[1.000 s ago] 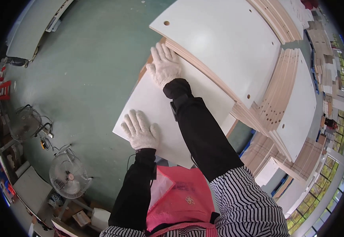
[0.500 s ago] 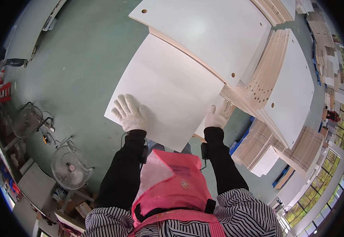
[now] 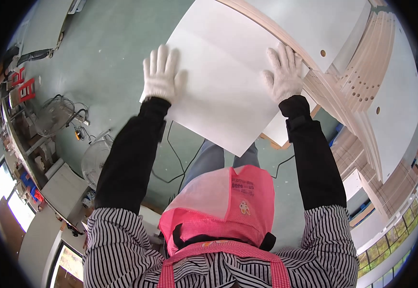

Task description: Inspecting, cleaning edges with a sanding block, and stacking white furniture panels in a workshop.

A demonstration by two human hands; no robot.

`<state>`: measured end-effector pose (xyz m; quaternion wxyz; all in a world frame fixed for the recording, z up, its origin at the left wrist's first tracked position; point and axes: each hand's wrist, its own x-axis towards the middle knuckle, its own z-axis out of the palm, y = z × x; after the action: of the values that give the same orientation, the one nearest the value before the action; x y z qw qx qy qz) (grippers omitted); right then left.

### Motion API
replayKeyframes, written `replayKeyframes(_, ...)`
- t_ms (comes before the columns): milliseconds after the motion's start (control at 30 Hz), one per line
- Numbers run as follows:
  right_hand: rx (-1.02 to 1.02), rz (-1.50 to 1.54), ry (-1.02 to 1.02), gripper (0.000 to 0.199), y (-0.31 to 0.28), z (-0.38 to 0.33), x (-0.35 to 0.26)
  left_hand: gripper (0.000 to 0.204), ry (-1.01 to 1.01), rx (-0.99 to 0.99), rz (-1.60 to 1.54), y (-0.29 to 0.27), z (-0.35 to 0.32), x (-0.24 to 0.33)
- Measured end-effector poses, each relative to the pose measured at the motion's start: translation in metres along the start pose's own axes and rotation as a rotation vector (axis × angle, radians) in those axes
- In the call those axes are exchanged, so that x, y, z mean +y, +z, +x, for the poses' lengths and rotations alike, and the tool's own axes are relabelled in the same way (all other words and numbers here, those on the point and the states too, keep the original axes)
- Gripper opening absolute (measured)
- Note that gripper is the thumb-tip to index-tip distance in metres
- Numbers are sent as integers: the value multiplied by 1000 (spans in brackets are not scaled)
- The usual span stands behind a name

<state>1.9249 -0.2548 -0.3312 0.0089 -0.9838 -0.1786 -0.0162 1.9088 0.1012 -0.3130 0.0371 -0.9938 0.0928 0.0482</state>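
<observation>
left hand point(image 3: 160, 74) and right hand point(image 3: 285, 74) gloved, flat, fingers spread, gripping nothing. white panel point(image 3: 223, 72) between them, skewed, 1 corner toward wearer; long axis unclear. left hand over left edge; right hand over right edge, nearer stacked boards point(image 3: 334, 17).

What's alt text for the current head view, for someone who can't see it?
A person's gloved left hand and right hand lie open at opposite sides of a large white panel. Stacked pale boards lie to the right, some with round holes; a pink apron shows below.
</observation>
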Motion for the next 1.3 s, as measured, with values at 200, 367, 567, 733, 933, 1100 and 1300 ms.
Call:
replayKeyframes(200,-245,88,-232,66,16,-46,-114,73,-61,110,-20,32,-66,5)
replayKeyframes(367,66,160,-933,56,20,-127,-174,71,-163,-19,-5,29,-58,12)
replayKeyframes(567,177,602,-81,71,-6,-180,-60,64,261,-95,-364,23,-113,142)
replayKeyframes(733,-240,1048,1164,66,6,-165,9,56,893,-612,-428,-11,-145,211)
replayKeyframes(933,-28,1575,1455,69,68,-145,-13,66,-438,390,-202,-4,-67,28)
replayKeyframes(1100,281,1531,1068,83,151,-144,-43,81,-474,62,-258,29,-74,-15)
replayKeyframes(1300,-46,1373,1295,80,110,-190,-16,84,-595,-145,-440,18,-208,51)
